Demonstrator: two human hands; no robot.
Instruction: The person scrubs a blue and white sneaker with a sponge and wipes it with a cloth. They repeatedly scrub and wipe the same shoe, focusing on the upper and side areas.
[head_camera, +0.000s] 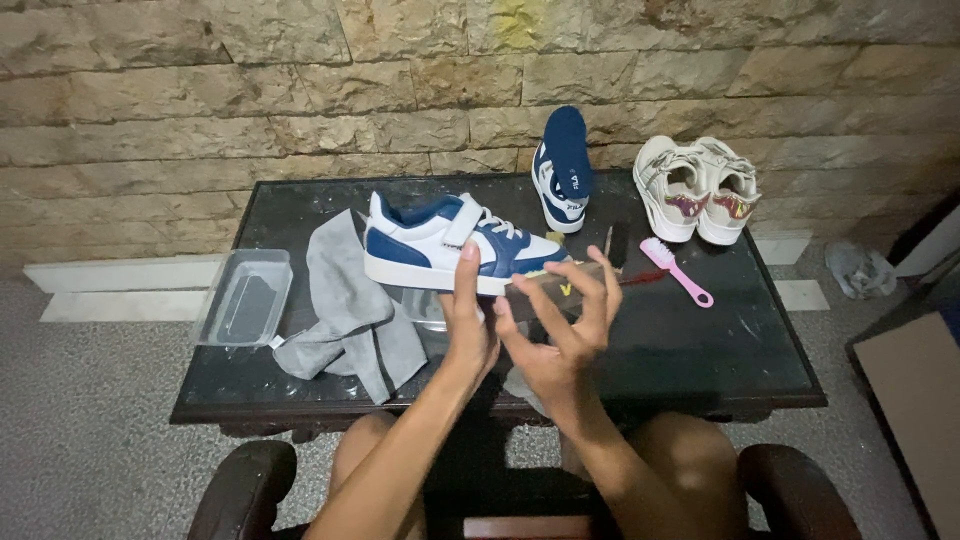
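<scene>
From the head camera I look down on a dark glass-topped table (700, 350) set against a stone wall; my left hand (468, 320) is raised over the near middle of the table, fingers straight and together, thumb up along the side of the blue and white sneaker (450, 245), touching its sole edge as far as I can tell; it clasps nothing that I can see; my right hand (560, 325) sits just beside it, fingers spread and curled over a dark flat strip (560, 285) pinched between fingertips and thumb; what the strip is I cannot tell; the sneaker stands upright on the table at centre, toe pointing right, just behind both hands; a grey cloth (345, 310) lies crumpled to its left, and a clear plastic tray (245, 297) rests on the table's left edge, overhanging it; behind, a second blue sneaker (562, 175) leans upright against the wall; a pair of white shoes (697, 187) stands at the far right, heels toward me; a pink brush (675, 268) lies near them, well apart from my hands; my bare knees show below the table's near edge.
</scene>
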